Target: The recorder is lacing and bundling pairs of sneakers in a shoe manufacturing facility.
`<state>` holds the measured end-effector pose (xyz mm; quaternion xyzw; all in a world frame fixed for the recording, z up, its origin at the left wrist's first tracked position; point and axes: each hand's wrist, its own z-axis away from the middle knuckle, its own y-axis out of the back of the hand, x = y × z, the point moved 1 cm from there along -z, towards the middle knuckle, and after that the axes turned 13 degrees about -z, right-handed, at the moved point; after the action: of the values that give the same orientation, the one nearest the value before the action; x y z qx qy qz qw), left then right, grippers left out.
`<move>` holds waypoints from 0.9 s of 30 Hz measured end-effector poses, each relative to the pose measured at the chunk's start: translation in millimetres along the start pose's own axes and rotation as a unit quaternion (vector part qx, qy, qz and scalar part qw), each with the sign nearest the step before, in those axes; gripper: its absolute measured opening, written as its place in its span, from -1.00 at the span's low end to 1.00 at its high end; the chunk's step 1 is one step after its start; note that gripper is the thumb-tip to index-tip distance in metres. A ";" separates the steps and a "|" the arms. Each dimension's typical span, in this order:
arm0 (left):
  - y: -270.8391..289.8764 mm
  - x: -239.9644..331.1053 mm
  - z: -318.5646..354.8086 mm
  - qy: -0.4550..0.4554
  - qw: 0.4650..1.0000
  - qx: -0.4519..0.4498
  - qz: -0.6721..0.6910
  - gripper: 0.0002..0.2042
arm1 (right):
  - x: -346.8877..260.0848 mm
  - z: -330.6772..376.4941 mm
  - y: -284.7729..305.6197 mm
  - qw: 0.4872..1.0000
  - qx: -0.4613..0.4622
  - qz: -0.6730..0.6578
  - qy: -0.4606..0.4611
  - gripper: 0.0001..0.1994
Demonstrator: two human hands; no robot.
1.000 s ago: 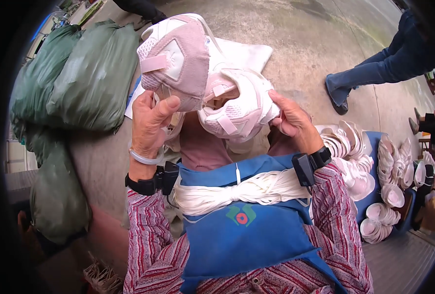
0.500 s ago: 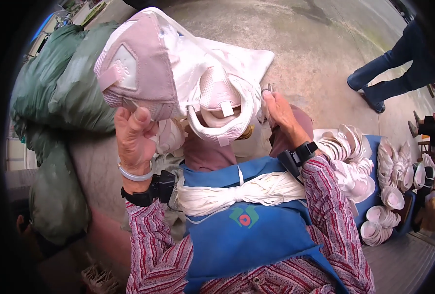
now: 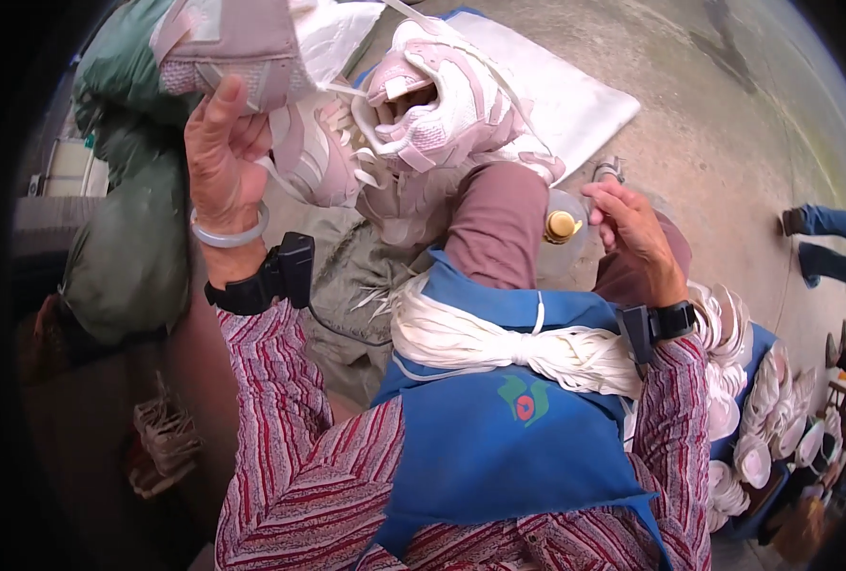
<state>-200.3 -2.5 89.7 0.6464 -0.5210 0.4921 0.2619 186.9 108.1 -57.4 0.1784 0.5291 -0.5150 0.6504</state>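
Note:
My left hand (image 3: 225,152) pinches the lower edge of a pink and white sneaker upper (image 3: 242,43) with thumb and fingers, holding it up at the upper left. Beside it hangs another pink and white upper (image 3: 316,157), with white laces around it. A third upper (image 3: 442,105), its opening towards me, is at top centre, joined to the held one by a white lace. My right hand (image 3: 632,224) is over my right knee with fingers curled together; whatever they pinch is too small to make out. A clear bottle with a gold cap (image 3: 561,226) stands beside it.
A white lace bundle (image 3: 508,347) lies on my blue apron (image 3: 499,447). Green sacks (image 3: 132,247) stand left and a white sheet (image 3: 575,105) lies ahead. Stacked pale shoe parts (image 3: 775,400) are at right. A person in blue trousers (image 3: 837,247) stands at far right.
The uppers have shifted up and left in view, and the third has parted from the one in my left hand. My right hand has come away from them, lower and further right.

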 end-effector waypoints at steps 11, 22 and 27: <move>38.6 -137.1 99.0 0.208 0.746 -0.201 -0.599 -0.39 | 20.9 20.9 7.2 0.995 0.068 0.036 -0.057 -0.75; 55.4 -263.1 139.8 0.310 0.574 -0.301 -0.695 -0.64 | 8.7 41.3 0.8 0.988 0.111 0.078 -0.068 -0.74; 49.2 -264.5 170.2 0.271 0.638 -0.258 -0.673 -0.53 | 2.0 48.4 -4.8 0.989 0.099 0.080 -0.069 -0.74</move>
<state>-177.1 -53.2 -223.7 0.5626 0.0471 0.1783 0.8059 207.0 67.5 -39.4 0.2480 0.4135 -0.5224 0.7033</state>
